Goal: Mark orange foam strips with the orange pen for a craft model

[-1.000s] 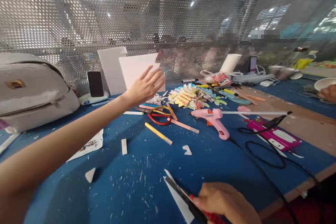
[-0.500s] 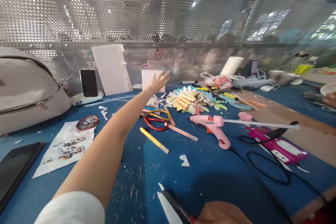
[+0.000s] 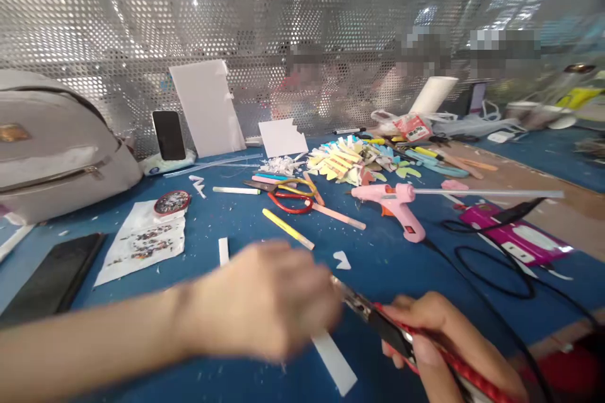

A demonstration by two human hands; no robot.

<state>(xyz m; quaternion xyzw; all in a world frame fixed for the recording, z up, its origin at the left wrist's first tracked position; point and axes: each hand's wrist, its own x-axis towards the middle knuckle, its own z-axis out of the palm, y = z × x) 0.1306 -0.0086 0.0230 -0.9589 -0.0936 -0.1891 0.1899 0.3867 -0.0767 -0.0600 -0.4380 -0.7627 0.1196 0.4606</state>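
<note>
My left hand is blurred over the near middle of the blue table, its fingers curled closed. Whatever they may hold is hidden. A white strip shows just below its fingers; I cannot tell whether the hand touches it. Another white strip pokes out behind the wrist. In my right hand is a red-and-black hand tool with ribbed red grips and a narrow metal tip. That tip points up and left, close to the left fingers. A notched white card leans at the back.
Red-handled scissors, a yellow marker and a pink glue gun lie ahead. Its cord loops past a magenta power strip at right. Paper scraps are heaped behind. Phones and a backpack stand left.
My left hand has come back from the white card at the rear and its spread fingers have curled. The card sits tilted. My right hand has risen into view with the tool.
</note>
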